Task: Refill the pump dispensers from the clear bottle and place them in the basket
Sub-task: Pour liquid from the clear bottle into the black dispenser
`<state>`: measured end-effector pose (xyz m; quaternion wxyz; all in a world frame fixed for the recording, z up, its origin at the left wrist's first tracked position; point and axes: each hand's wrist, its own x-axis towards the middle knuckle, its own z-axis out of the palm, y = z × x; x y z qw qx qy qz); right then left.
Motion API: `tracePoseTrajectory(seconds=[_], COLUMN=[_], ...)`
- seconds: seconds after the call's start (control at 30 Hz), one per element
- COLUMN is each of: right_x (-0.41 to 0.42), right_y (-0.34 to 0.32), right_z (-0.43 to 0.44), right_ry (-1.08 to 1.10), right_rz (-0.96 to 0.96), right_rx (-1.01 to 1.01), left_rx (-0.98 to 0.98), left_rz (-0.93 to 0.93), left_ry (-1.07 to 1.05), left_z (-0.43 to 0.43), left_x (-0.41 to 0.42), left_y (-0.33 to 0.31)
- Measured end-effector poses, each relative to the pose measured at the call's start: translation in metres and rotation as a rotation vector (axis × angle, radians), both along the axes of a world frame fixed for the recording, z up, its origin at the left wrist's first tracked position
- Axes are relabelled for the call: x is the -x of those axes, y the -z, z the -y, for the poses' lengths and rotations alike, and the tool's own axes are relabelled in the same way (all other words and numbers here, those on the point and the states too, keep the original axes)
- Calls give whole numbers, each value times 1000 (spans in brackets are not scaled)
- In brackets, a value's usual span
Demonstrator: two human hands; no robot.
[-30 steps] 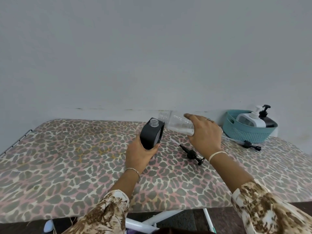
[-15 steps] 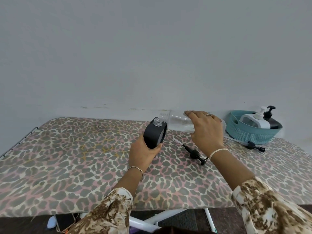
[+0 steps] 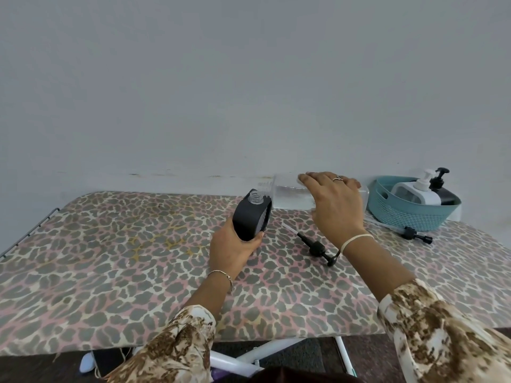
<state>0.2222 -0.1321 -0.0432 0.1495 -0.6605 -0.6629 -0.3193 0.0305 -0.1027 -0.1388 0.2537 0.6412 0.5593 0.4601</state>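
While the left hand [image 3: 235,250] wraps the tilted black dispenser [image 3: 250,219] and the right hand [image 3: 336,205] clasps the clear bottle [image 3: 287,193] sideways above the table [image 3: 110,258], mouths nearly meet: pouring step. Next, likely: tip further, then refit loose pump [image 3: 316,247]; basket [image 3: 409,217] sits far right.

clear bottle [image 3: 287,194] partly behind right hand [image 3: 336,208], sleeves [image 3: 448,337] cropped

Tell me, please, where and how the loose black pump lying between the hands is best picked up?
Pinch the black pump at its thick collar, coming down from above. It lies flat on the table, thin clear tube toward the wall and nozzle toward the person, so the collar is its widest, likely stiffest part.
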Motion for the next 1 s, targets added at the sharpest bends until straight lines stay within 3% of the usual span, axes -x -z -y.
tracePoseTrajectory(seconds=[1.0], right_x=[-3], right_y=[-4], right_z=[-6], right_ry=[-76], right_rz=[41], right_rx=[-45], left_rx=[17], left_rz=[6], left_ry=[-35], left_z=[-2], left_x=[0], left_y=[2])
